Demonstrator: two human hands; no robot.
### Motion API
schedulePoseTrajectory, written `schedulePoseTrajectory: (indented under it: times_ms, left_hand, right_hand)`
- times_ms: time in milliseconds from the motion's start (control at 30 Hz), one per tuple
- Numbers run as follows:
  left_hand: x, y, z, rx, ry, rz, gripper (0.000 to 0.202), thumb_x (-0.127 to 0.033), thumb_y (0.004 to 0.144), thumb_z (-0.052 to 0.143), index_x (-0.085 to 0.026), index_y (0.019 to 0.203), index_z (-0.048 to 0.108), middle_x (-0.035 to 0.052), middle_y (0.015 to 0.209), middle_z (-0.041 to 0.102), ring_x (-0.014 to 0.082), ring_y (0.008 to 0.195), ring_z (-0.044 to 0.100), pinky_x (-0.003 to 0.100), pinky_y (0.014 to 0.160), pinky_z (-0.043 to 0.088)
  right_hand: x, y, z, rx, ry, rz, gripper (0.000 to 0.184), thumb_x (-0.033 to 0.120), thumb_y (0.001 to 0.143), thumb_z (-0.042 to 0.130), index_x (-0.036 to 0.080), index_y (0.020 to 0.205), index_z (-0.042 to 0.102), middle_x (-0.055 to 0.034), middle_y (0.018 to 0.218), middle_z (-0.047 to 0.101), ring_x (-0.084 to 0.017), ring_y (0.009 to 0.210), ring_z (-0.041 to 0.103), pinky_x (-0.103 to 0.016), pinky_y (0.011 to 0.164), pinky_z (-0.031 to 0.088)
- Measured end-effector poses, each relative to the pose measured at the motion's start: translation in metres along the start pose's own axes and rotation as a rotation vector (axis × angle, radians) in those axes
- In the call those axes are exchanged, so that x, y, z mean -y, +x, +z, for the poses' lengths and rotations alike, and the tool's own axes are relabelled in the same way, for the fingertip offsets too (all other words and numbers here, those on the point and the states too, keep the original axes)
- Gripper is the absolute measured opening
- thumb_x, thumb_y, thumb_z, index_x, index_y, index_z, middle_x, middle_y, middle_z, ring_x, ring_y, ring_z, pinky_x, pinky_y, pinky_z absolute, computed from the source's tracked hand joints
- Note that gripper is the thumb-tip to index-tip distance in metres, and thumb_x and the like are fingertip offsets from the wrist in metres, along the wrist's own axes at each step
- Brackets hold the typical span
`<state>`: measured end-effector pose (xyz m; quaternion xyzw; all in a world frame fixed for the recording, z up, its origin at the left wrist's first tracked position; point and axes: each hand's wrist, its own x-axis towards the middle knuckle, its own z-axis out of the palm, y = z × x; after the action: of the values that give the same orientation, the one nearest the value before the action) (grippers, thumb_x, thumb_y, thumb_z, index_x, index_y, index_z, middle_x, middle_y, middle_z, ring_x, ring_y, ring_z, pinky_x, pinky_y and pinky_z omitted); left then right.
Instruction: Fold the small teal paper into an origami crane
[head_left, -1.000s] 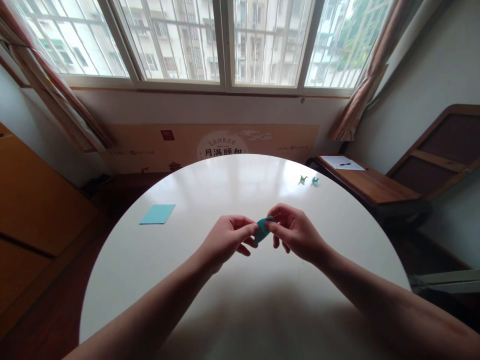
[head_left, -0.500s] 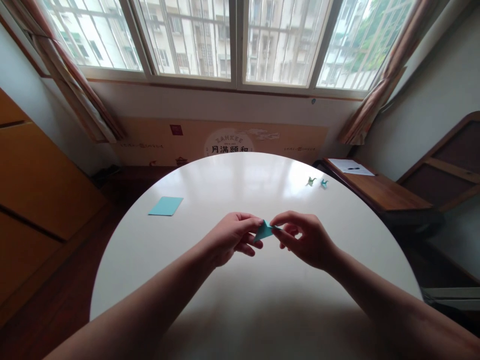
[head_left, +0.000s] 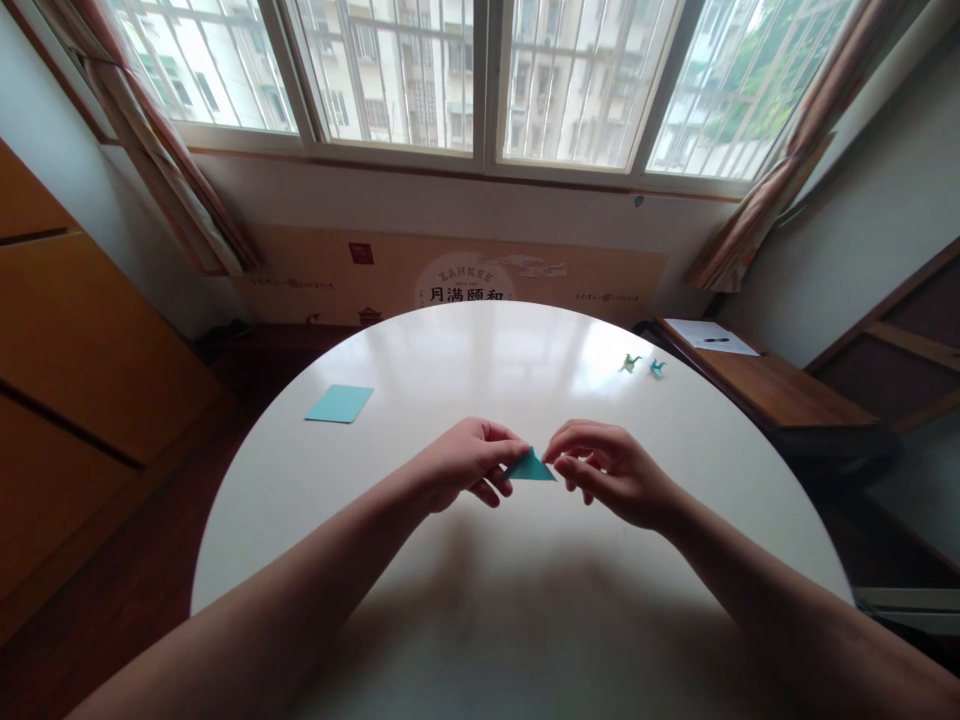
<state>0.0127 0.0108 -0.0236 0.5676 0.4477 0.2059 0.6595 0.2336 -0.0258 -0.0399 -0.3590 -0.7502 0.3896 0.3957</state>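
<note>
A small teal folded paper triangle (head_left: 532, 467) is held over the middle of the round white table (head_left: 465, 620). My left hand (head_left: 466, 462) pinches its left corner between thumb and fingers. My right hand (head_left: 611, 473) pinches its right corner, the other fingers curled. Both hands hover just above the tabletop, close together.
A light blue paper sheet (head_left: 339, 403) lies flat at the table's left. Two tiny folded paper cranes (head_left: 642, 365) stand at the far right of the table. A wooden side desk (head_left: 772, 385) with a sheet and pen is to the right. Windows and curtains are behind.
The teal paper was curved between my fingers a second ago; now it is flattened into a triangle, and both hands sit slightly lower. The view shifted a little.
</note>
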Motion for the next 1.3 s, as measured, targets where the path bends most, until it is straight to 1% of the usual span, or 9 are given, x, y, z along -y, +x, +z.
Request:
schedulePoseTrajectory:
  times_ms: [167,333,467,667,800,900,967,1067,1300]
  left_hand:
    - [0.006,0.007,-0.005,0.101,0.308,0.065,0.021,-0.031,0.082,0.068,-0.014,0.092,0.074,-0.0016,0.058,0.058,0.0113,0.049,0.052,0.020,0.040,0.041]
    - [0.009,0.008,-0.012,0.217,0.343,0.140,0.020,-0.032,0.083,0.068,-0.016,0.096,0.070,-0.0024,0.064,0.060,0.0100,0.050,0.051,0.018,0.039,0.034]
    - [0.009,0.007,-0.016,0.300,0.311,0.150,0.022,-0.035,0.083,0.071,-0.017,0.092,0.064,-0.0028,0.066,0.060,0.0101,0.052,0.053,0.018,0.042,0.036]
    - [0.015,0.011,-0.015,0.369,0.310,0.164,0.033,-0.044,0.082,0.074,-0.016,0.096,0.064,-0.0005,0.071,0.064,0.0116,0.056,0.056,0.020,0.048,0.040]
    - [0.008,0.002,-0.016,0.154,0.684,0.306,0.027,-0.037,0.090,0.065,-0.016,0.105,0.070,0.0077,0.091,0.074,0.0207,0.079,0.069,0.030,0.068,0.052]
    - [-0.006,-0.023,-0.013,-0.043,1.025,0.430,0.016,-0.020,0.087,0.066,-0.016,0.100,0.075,0.0115,0.114,0.073,0.0293,0.108,0.064,0.040,0.091,0.048]
    - [-0.012,-0.045,-0.007,-0.037,1.250,0.465,0.017,-0.014,0.088,0.064,-0.019,0.099,0.076,0.0076,0.110,0.075,0.0278,0.107,0.066,0.038,0.090,0.049]
    - [-0.006,-0.076,0.008,0.071,1.281,0.587,0.025,-0.009,0.089,0.061,-0.024,0.103,0.075,0.0035,0.109,0.075,0.0229,0.108,0.066,0.031,0.090,0.050]
    - [0.046,-0.106,0.026,0.049,1.193,0.689,0.035,-0.007,0.096,0.051,-0.024,0.123,0.067,0.0046,0.123,0.070,0.0218,0.121,0.060,0.035,0.105,0.045]
  right_hand:
    - [-0.007,0.003,-0.011,0.191,0.023,0.065,0.022,0.029,0.089,0.071,0.018,0.108,0.071,-0.0043,0.084,0.067,-0.014,0.069,0.062,-0.021,0.052,0.051]
    - [-0.004,0.002,-0.022,0.426,-0.009,0.037,0.022,0.022,0.090,0.068,0.017,0.111,0.073,-0.0070,0.094,0.071,-0.014,0.078,0.063,-0.022,0.061,0.052]
    - [-0.001,0.000,-0.022,0.418,-0.067,-0.035,0.028,0.013,0.086,0.069,0.019,0.113,0.073,-0.0072,0.100,0.068,-0.013,0.076,0.063,-0.021,0.060,0.053]
    - [-0.002,-0.002,-0.007,0.400,-0.176,-0.144,0.010,0.025,0.088,0.075,0.019,0.094,0.079,-0.0043,0.088,0.067,-0.009,0.064,0.059,-0.021,0.058,0.051]
    - [-0.001,-0.005,0.001,0.375,-0.307,-0.195,0.008,0.025,0.090,0.073,0.021,0.092,0.080,-0.0036,0.089,0.069,-0.011,0.070,0.063,-0.024,0.067,0.051]
    - [-0.001,-0.005,0.003,0.403,-0.428,-0.218,0.006,0.022,0.089,0.074,0.023,0.091,0.079,-0.0034,0.096,0.070,-0.014,0.080,0.065,-0.027,0.072,0.050]
    - [-0.001,-0.005,0.005,0.429,-0.463,-0.226,0.006,0.022,0.089,0.074,0.024,0.091,0.079,-0.0031,0.098,0.071,-0.015,0.083,0.066,-0.027,0.074,0.050]
    - [-0.002,-0.006,0.007,0.474,-0.467,-0.226,0.007,0.025,0.090,0.072,0.026,0.093,0.079,-0.0011,0.097,0.073,-0.015,0.084,0.066,-0.027,0.076,0.049]
    - [0.001,-0.011,0.018,0.600,-0.442,-0.195,0.009,0.025,0.092,0.070,0.029,0.094,0.078,0.0023,0.096,0.073,-0.012,0.080,0.065,-0.024,0.072,0.045]
